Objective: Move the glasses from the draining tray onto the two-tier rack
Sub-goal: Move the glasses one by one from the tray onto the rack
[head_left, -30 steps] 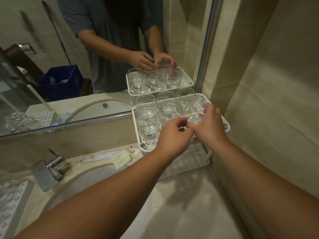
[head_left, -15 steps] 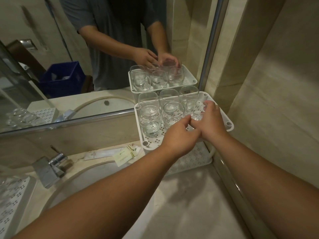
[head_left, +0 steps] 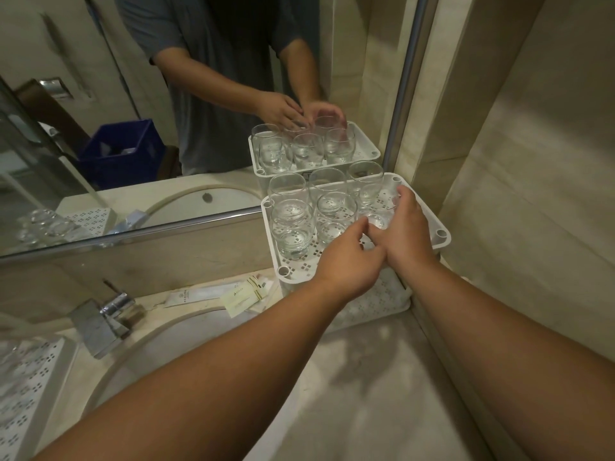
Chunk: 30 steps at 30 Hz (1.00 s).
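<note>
Beige stone counter [head_left: 382, 377] fills the lower frame, with a mirror [head_left: 133, 128] across the upper left and the white two-tier rack [head_left: 441, 234] right of centre against the corner wall. On its top tier stand several clear glasses [head_left: 293, 221] in rows, and both hands meet at the tier's right side. The right hand [head_left: 404, 234] wraps a glass [head_left: 377, 219] that is at or just above the perforated shelf; whether it has touched down I cannot tell. The left hand [head_left: 349, 261] curls beside it, fingertips near the glass's base, seemingly steadying more than gripping. To finish well, lower it straight into the free spot, keep its wall off the neighbouring glasses, feel it sit flat, then let go. More glassware shows on the draining tray [head_left: 30, 387] at lower left.
</note>
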### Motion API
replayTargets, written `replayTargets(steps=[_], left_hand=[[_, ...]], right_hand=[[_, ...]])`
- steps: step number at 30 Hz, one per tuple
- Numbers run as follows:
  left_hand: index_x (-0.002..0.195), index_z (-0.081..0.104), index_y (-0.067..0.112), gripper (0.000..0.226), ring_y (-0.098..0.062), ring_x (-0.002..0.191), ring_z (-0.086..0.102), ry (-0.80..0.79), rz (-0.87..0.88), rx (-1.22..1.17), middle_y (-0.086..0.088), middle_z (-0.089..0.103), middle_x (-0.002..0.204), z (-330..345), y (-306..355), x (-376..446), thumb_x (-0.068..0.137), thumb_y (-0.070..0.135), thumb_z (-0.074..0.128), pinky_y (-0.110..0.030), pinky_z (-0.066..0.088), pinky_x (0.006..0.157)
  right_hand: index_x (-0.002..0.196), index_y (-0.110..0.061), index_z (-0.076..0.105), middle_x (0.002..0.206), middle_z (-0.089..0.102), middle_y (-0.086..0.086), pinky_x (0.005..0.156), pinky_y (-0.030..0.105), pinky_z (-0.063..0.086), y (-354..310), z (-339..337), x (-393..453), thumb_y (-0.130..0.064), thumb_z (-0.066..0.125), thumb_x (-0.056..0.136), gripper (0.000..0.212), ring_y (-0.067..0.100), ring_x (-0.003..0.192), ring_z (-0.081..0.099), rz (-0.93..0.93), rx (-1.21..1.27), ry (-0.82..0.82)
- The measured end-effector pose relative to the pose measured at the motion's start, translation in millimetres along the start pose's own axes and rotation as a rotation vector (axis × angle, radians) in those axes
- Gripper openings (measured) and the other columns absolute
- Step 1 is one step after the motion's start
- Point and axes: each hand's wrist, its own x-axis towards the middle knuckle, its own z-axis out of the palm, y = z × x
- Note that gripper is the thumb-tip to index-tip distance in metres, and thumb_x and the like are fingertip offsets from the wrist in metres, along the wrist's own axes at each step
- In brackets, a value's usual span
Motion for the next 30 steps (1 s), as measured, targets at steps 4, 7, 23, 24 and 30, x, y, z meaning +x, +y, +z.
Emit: replayTargets(steps=[4, 7, 23, 24, 30], left_hand=[[0.152, 0.035, 0.028, 0.063, -0.009, 0.125, 0.055, 0.097, 0.13, 0.064, 0.009, 0.05, 0.149, 1.0, -6.3, -17.3, 0.093, 0.026, 0.057, -0.022, 0.045, 0.097], [0.149, 0.039, 0.031, 0.059, -0.006, 0.119, 0.056, 0.163, 0.181, 0.026, 0.011, 0.051, 0.146, -2.1, -13.3, -30.4, 0.094, 0.022, 0.057, -0.025, 0.048, 0.097], [0.136, 0.047, 0.04, 0.051, 0.003, 0.097, 0.066, 0.452, 0.218, -0.119, 0.019, 0.046, 0.141, -118.0, -42.1, -98.6, 0.092, 0.019, 0.06, -0.022, 0.056, 0.084], [0.135, 0.047, 0.042, 0.05, 0.0, 0.104, 0.065, 0.477, 0.209, -0.107, 0.018, 0.042, 0.145, -129.2, -47.6, -104.4, 0.092, 0.022, 0.061, -0.022, 0.056, 0.087], [0.137, 0.046, 0.044, 0.051, -0.012, 0.117, 0.06, 0.581, 0.068, -0.049, 0.017, 0.014, 0.163, -199.5, -89.0, -143.6, 0.092, 0.026, 0.063, -0.032, 0.054, 0.095]], right_hand=[[0.151, -0.016, 0.023, 0.149, 0.04, 0.009, 0.096, 0.022, 0.03, 0.9, -7.3, -6.3, -0.03, 0.082, 0.076, 0.096, 0.023, 0.135, 0.04, -0.065, 0.037, 0.032], [0.149, -0.02, 0.027, 0.147, 0.039, 0.005, 0.096, 0.02, 0.031, -1.4, -15.4, -17.7, -0.033, 0.082, 0.075, 0.092, 0.017, 0.131, 0.041, -0.154, 0.075, 0.07], [0.135, -0.01, 0.047, 0.145, 0.038, 0.015, 0.104, 0.005, 0.025, -142.2, 5.1, -73.5, -0.026, 0.074, 0.083, 0.06, 0.019, 0.133, 0.037, -0.785, 0.114, 0.025], [0.135, -0.011, 0.047, 0.149, 0.033, 0.015, 0.102, 0.002, 0.025, -153.9, 12.7, -79.6, -0.026, 0.074, 0.082, 0.06, 0.02, 0.135, 0.036, -0.802, 0.125, -0.003], [0.14, -0.026, 0.038, 0.164, -0.006, 0.008, 0.089, 0.003, 0.033, -220.9, 59.9, -115.0, -0.033, 0.075, 0.083, 0.069, 0.017, 0.14, 0.032, -0.851, 0.082, -0.218]])
